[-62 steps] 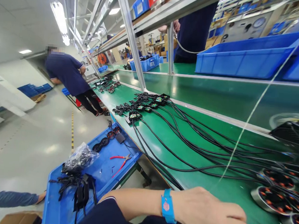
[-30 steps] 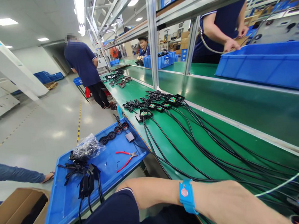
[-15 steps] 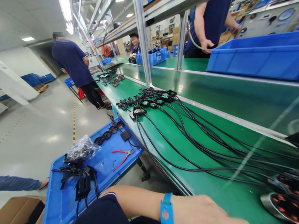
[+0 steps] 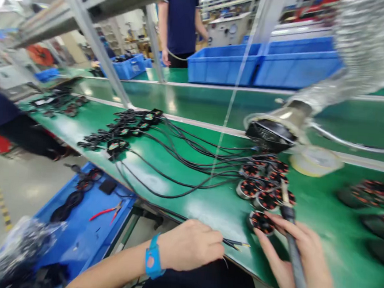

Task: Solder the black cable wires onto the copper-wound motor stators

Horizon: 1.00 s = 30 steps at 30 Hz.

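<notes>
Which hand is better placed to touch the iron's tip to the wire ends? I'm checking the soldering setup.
Probably the right hand: its fingers already grip the soldering iron, tip pointing toward the motors. The left hand is occupied pinching the wire ends against the green table.

Head-worn camera looking forward and down, tilting across the green workbench point(image 4: 207, 207), sitting close over both hands, single view only.

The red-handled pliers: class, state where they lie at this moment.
In the head view the red-handled pliers lie at lower left in the blue tray below the green bench's front edge, near a small black block and left of the left hand.
</notes>
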Available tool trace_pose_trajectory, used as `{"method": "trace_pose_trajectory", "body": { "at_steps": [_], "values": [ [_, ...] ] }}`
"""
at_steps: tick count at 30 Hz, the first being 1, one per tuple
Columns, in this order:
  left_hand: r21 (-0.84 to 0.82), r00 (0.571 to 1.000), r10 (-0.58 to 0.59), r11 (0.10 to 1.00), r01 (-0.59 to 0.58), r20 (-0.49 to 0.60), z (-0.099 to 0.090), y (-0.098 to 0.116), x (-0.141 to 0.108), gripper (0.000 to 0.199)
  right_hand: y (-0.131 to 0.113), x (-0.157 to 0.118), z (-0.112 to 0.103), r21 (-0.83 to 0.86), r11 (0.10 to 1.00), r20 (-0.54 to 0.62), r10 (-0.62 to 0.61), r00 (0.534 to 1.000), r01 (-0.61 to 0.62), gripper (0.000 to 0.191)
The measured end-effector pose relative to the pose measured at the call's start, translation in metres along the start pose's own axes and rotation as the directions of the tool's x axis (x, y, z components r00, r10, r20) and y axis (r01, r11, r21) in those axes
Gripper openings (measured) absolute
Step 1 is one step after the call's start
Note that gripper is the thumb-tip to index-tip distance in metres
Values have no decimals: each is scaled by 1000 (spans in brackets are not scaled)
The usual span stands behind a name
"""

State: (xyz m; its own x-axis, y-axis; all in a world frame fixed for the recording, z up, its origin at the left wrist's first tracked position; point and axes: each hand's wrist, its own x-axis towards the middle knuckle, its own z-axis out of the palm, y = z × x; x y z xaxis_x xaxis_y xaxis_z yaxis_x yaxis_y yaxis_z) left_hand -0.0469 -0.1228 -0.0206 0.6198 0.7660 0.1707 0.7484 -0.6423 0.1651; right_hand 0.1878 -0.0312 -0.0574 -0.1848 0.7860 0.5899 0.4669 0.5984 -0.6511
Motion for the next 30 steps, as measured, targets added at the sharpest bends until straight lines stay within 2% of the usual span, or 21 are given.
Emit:
{"method": "trace_pose_trajectory", "body": {
  "at_steps": [3, 9, 15, 18, 21, 23, 26, 28, 30],
  "values": [
    [-69, 997, -76, 995, 77, 20, -1, 3, 3, 26, -8, -1, -4, -58, 998, 37, -5, 999, 7, 29],
    [-81, 981, -191, 978, 190, -6, 7, 5, 18, 21, -11, -3, -5, 1, 1000, 44, 3, 999, -3, 28],
    [-109, 985, -172, 979, 174, 28, 5, 7, 27, 19, -11, -5, -8, 32, 999, 68, 21, 997, -23, 29],
    [-280, 973, -222, 932, 230, 61, -10, 4, 30, 15, -10, -6, -8, 55, 998, 82, 36, 996, -41, 29],
    [-512, 931, -357, 788, 342, 71, -31, -10, 37, 17, -7, -8, -6, 72, 997, 82, 35, 996, -41, 28],
    [-582, 892, -451, 726, 366, -2, -42, -22, 45, 19, -6, -8, -5, 85, 996, 78, 25, 997, -32, 27],
    [-557, 845, -506, 758, 340, -173, -48, -36, 60, 25, -6, -5, -7, 106, 994, 100, 6, 995, -17, 28],
    [-534, 850, -485, 783, 319, -204, -44, -41, 70, 26, -8, -3, -10, 115, 993, 117, -1, 993, -13, 29],
    [-548, 876, -440, 790, 274, -197, -37, -41, 78, 27, -11, 2, -12, 134, 991, 108, -14, 994, 0, 30]
  ]
}}
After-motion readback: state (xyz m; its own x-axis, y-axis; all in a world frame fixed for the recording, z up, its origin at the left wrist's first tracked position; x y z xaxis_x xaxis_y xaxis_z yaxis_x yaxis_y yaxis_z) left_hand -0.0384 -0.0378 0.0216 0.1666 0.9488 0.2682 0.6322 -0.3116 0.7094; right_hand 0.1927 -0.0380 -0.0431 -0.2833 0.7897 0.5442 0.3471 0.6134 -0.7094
